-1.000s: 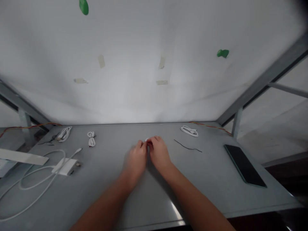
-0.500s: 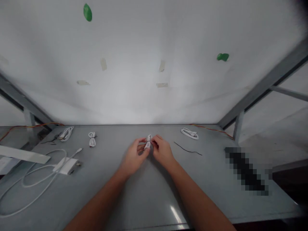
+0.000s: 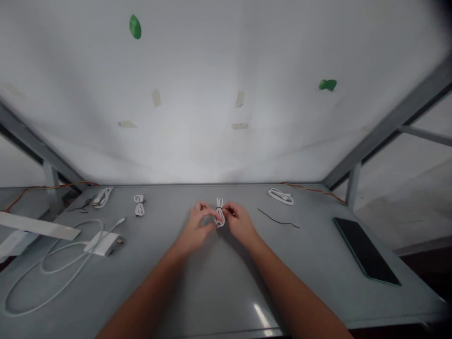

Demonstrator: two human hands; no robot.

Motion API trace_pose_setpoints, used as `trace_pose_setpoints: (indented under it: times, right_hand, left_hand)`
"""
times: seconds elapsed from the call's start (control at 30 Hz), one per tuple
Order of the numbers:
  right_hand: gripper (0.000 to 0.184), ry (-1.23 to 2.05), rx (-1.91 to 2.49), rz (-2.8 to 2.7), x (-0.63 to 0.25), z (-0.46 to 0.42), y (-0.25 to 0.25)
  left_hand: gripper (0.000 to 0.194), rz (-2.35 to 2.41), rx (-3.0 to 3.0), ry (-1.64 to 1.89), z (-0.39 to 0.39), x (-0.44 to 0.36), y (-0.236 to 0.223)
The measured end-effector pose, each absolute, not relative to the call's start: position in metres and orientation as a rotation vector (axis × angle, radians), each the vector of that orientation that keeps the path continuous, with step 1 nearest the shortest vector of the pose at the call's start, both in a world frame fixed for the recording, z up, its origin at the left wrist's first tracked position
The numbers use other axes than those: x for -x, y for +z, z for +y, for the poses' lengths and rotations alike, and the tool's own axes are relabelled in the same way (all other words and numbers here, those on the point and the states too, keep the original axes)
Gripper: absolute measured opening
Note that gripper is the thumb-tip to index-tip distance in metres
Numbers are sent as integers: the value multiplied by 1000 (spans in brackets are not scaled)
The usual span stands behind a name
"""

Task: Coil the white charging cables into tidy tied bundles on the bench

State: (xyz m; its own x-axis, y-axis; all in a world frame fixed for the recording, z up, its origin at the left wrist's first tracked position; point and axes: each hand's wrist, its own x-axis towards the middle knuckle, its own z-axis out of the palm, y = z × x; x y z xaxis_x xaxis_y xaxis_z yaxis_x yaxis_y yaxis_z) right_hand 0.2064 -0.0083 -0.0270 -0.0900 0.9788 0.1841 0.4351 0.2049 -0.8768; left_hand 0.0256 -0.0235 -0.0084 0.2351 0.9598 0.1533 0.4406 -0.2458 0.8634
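Note:
A small white cable bundle, folded into loops, is between my hands at the middle of the table, with a black twist tie around its waist. My left hand has its thumb and fingers apart; one fingertip touches the bundle's left side. On the other side, my right hand pinches at the tie's end, close against the bundle. The fingertips partly hide that end. To the right lies a loose black twist tie, and behind it a coiled white cable.
Tied white cable and another coil lie back left. A white charger with a long looping cable sits at left, near a pale strip. A dark tablet or phone lies right. A white wall rises behind the grey table.
My left hand has loosened from the bundle, its thumb and fingers now spread apart. My right hand stays at the tie. The view has shifted slightly.

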Motion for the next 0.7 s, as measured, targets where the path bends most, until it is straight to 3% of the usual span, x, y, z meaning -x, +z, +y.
trace_pose_setpoints:
  times: [0.1,0.23,0.3,0.5,0.7]
  right_hand:
    - [15,866,1281,-1627,-211,-9,-23]
    - [16,768,1148,-1842,-211,-18,-13]
    - [16,732,1109,-1945,-211,-22,-8]
    - [19,715,1129,-2130,-216,-23,-4]
    - [20,824,1341,-2004,-215,-17,-19]
  left_hand:
    - [35,1229,-1759,830,-21,-27,-12]
    - [74,1200,-1247,690,-16,-30,-18]
    - [71,1190,-1003,636,-16,-30,-17]
    - [33,1089,-859,577,-19,-28,-10]
    - [40,1102,-1267,623,-17,-29,-21]
